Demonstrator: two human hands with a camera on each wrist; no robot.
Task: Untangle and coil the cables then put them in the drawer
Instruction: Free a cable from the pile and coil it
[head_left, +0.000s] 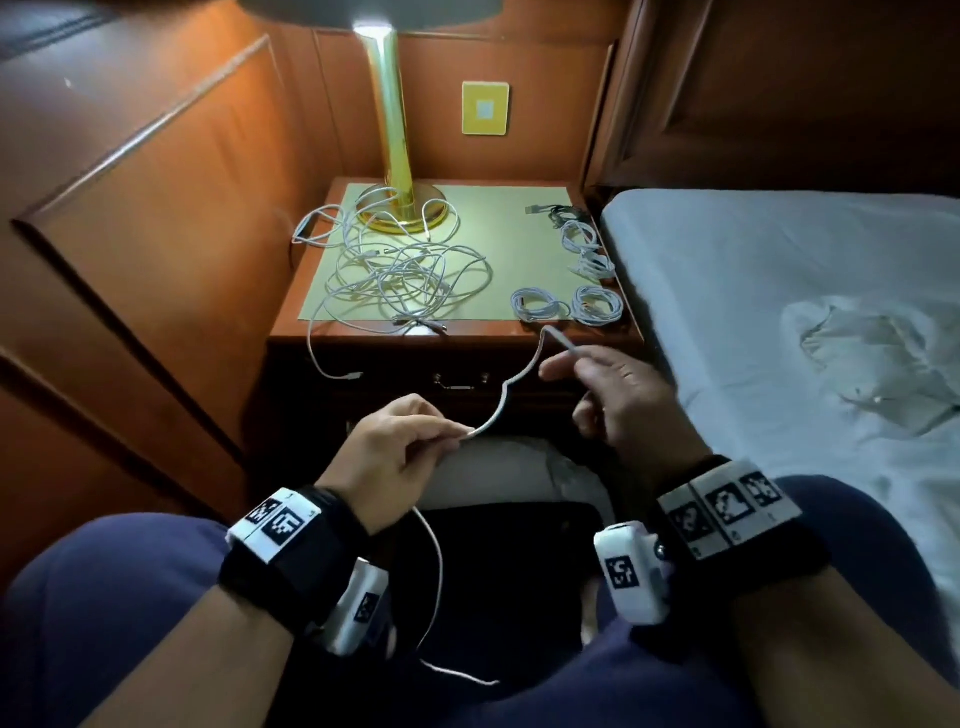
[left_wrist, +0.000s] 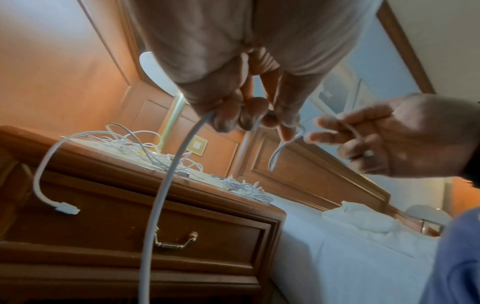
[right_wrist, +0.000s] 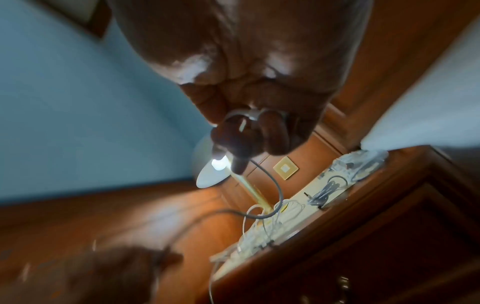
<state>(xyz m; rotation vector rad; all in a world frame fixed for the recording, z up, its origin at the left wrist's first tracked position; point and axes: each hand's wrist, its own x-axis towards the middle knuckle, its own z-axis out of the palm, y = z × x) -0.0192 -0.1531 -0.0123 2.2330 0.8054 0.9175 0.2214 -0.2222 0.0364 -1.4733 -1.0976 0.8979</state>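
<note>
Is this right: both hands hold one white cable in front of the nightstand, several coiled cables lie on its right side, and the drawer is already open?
Not quite. The drawer is closed, as the left wrist view shows. The rest stands: left hand and right hand hold the white cable, with coiled cables on the nightstand.

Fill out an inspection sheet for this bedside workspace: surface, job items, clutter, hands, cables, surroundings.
Surface: nightstand top with a pale mat.
Job's things: tangled cables on the mat's left; coiled cables on its right; drawer closed.
Clutter: gold lamp at the back.
Grippers: left hand pinches the held cable; right hand holds its free end.
Cables: the held cable trails down over the lap; one end hangs off the nightstand's front.
Surroundings: bed to the right, wood panelling to the left.
</note>
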